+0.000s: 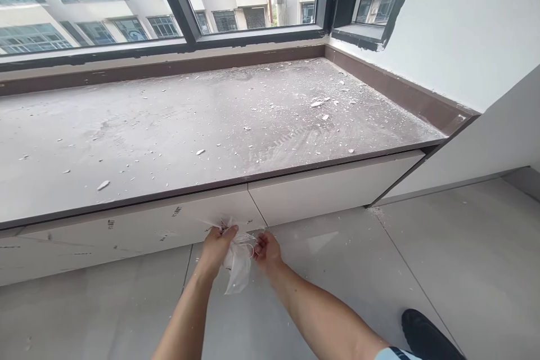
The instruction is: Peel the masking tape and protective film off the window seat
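Note:
Crumpled clear plastic film (238, 264) hangs between my two hands in front of the low cabinet. My left hand (220, 242) is closed on a bunch of it, thumb on top. Beside it, my right hand (267, 248) has its fingers curled around the film's right edge, near the seam between two drawer fronts. The left drawer front (139, 225) carries film with dark printed marks. On the right, the drawer front (333, 188) looks plain white, with no print showing. Part of the bunched film is hidden inside my fingers.
Above the drawers, a grey-brown window ledge (177, 124) is strewn with white flakes and dust. A brown upstand (396, 90) borders it below the dark window frame (192, 28). Grey tiles (337, 270) cover the floor, and a black shoe (426, 334) shows at lower right.

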A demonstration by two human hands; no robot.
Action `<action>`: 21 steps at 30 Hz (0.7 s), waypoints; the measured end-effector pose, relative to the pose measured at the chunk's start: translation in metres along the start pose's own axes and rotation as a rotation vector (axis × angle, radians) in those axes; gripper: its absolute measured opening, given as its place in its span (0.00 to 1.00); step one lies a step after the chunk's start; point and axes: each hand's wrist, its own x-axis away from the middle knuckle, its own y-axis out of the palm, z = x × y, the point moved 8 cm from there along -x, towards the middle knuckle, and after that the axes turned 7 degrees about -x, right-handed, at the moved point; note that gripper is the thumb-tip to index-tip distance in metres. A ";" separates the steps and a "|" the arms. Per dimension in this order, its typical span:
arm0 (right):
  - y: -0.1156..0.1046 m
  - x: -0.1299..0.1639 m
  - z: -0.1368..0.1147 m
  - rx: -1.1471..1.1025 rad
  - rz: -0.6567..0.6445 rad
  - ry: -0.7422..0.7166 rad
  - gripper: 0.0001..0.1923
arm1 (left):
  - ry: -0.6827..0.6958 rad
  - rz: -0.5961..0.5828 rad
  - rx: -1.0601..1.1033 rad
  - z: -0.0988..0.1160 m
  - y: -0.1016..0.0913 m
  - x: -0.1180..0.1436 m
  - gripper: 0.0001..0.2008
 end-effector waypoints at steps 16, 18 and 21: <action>0.010 -0.020 -0.022 0.015 -0.051 0.045 0.05 | -0.031 0.028 0.021 0.007 0.000 0.005 0.20; 0.010 -0.020 -0.021 0.027 -0.066 0.064 0.04 | -0.028 0.031 0.025 0.008 0.000 0.005 0.20; 0.011 -0.021 -0.020 0.054 -0.070 0.082 0.04 | -0.028 0.030 0.020 0.007 0.000 0.005 0.20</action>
